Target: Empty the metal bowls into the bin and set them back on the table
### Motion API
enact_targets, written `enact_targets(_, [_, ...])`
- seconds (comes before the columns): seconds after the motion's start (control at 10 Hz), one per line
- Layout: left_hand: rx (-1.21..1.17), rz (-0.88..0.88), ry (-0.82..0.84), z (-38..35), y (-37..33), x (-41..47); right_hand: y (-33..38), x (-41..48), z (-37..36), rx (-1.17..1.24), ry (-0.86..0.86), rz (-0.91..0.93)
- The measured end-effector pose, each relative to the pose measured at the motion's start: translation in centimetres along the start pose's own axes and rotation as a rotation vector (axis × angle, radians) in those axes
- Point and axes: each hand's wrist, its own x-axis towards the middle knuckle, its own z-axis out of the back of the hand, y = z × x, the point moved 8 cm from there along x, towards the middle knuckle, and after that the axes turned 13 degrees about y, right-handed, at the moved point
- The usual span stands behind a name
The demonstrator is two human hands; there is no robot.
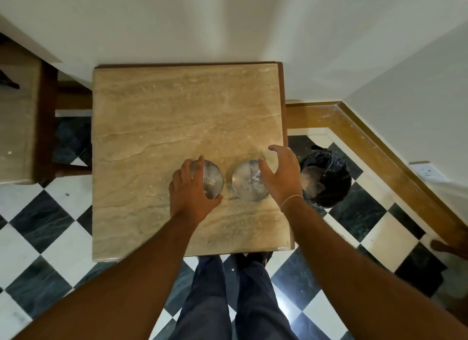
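Observation:
Two shiny metal bowls stand side by side on the beige stone table (157,117), near its front right. My left hand (191,195) wraps around the left bowl (212,179), fingers on its left rim and thumb at its near edge. The right bowl (247,181) shows pale bits inside. My right hand (279,174) hovers at its right side with fingers spread; I cannot tell whether it touches the rim. The bin (326,179), lined with a black bag, stands on the floor just right of the table and holds pale scraps.
White walls close in behind the table and on the right, with a wooden skirting (367,139) along the floor. Another stone-topped table (17,117) stands at the left. The floor is black-and-white checkered tile. My legs are at the table's front edge.

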Motion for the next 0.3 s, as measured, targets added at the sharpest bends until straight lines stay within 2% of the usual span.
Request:
enact_targets(0.2, [0.116, 0.036, 0.029, -0.9, 0.6, 0.7, 0.1, 0.3, -0.5, -0.132, 0.049, -0.03])
enact_targets(0.3, [0.181, 0.05, 0.116, -2.0, 0.9, 0.4, 1.0, 0.5, 0.0, -0.158, 0.024, -0.009])
